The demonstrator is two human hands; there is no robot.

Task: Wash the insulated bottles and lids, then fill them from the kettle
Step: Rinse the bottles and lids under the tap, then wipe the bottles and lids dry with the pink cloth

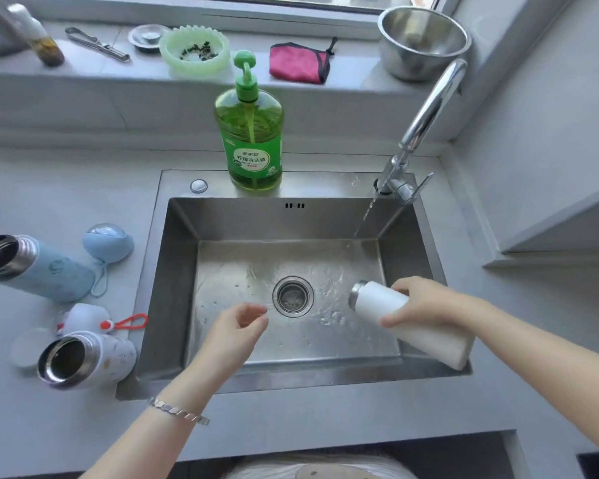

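Note:
My right hand (419, 302) grips a plain white insulated bottle (381, 300), tipped on its side over the steel sink (173, 271) with its open mouth toward the drain (293, 296). My left hand (237, 326) hovers over the basin with loosely curled fingers and holds nothing. A thin stream of water runs from the tap (426, 122) into the basin. On the counter at the left stand an open blue bottle (32, 267) and an open white patterned bottle (83, 361). A blue lid (108, 243) and a white lid with a red loop (83, 318) lie beside them.
A green dish-soap pump bottle (249, 133) stands on the sink's back rim. The windowsill holds a steel bowl (422, 39), a pink cloth (298, 62), a green strainer (194, 50), a small steel dish (147, 36) and a peeler (96, 43). A pale round coaster (26, 347) lies by the white patterned bottle.

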